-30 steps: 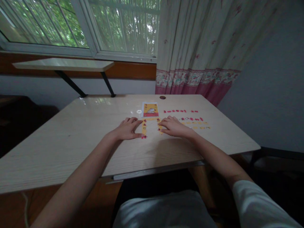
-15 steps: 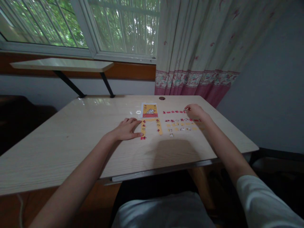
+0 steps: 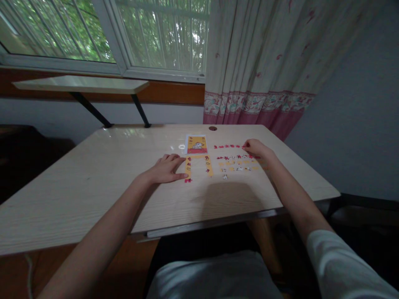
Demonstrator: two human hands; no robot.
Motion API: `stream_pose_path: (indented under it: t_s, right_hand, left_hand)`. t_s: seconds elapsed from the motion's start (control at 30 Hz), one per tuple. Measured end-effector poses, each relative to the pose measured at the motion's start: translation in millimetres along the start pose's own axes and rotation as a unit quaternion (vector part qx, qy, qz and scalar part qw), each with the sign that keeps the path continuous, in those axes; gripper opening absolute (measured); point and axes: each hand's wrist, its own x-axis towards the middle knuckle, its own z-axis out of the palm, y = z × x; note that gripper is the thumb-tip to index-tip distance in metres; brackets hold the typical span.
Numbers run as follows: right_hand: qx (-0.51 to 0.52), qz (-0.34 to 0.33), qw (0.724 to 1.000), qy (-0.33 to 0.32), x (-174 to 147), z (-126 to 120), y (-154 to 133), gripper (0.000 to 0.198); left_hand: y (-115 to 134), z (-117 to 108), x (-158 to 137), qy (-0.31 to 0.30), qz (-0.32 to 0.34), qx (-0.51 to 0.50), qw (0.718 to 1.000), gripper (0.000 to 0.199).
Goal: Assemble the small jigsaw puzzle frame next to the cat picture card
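My left hand [image 3: 166, 169] lies on the desk with thumb and fingers spread, their tips against the left side of a partly joined yellow jigsaw border [image 3: 199, 157]. Below my thumb sits a red puzzle piece [image 3: 188, 180] at the border's lower left corner. My right hand [image 3: 254, 147] is closed in a pinch at the right end of the top row of red puzzle pieces [image 3: 231, 146]. A red piece shows at its fingertips, mostly covered. Just beyond the border lies a picture card [image 3: 197, 145] with a white animal on yellow and red.
More rows of loose pieces [image 3: 238, 157] in red, yellow and white lie nearer me, partly behind my right forearm. A single white piece [image 3: 225, 177] sits below them. A raised shelf [image 3: 84, 84] stands at the back left of the desk [image 3: 93, 187]; a curtain [image 3: 249, 83] hangs behind.
My right hand has shifted slightly down at the end of the top red row, its fingertips now lower on the desk. The left hand has stayed in place.
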Motion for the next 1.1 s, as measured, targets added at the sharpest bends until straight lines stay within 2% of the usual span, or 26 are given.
stream_pose_path:
  t_s: [0.17,0.27,0.47,0.63,0.73,0.83,0.93,1.0,1.1]
  right_hand:
    - [0.016,-0.001,1.000,-0.006,-2,0,4,0.020]
    - [0.092,0.012,0.995,0.026,-4,2,4,0.024]
    - [0.247,0.028,0.968,0.046,-5,8,3,0.026]
    - [0.338,0.006,0.940,0.047,-10,6,-7,0.024]
    - [0.378,-0.042,0.923,0.053,-16,-3,-25,0.019]
    - [0.413,-0.119,0.902,0.031,-25,-9,-53,0.019]
    - [0.474,-0.183,0.861,-0.021,-40,-8,-84,0.026]
    - [0.507,-0.214,0.834,-0.043,-50,-4,-103,0.028]
    - [0.521,-0.251,0.815,-0.042,-64,2,-125,0.028]
  left_hand:
    - [0,0,0,-0.004,-0.003,0.005,1.000,0.086]
    - [0,0,1,-0.005,-0.002,0.002,1.000,0.086]
    - [-2,0,1,0.000,0.003,-0.010,1.000,0.086]
    - [-3,1,0,0.014,0.004,-0.018,1.000,0.084]
    - [2,-3,3,0.058,0.010,-0.047,0.997,0.074]
    - [17,-10,9,0.102,0.033,-0.136,0.985,0.053]
    - [39,-17,18,0.058,0.044,-0.255,0.964,0.037]
    - [53,-19,24,0.033,0.042,-0.292,0.955,0.032]
    - [69,-17,32,0.028,0.065,-0.345,0.936,0.029]
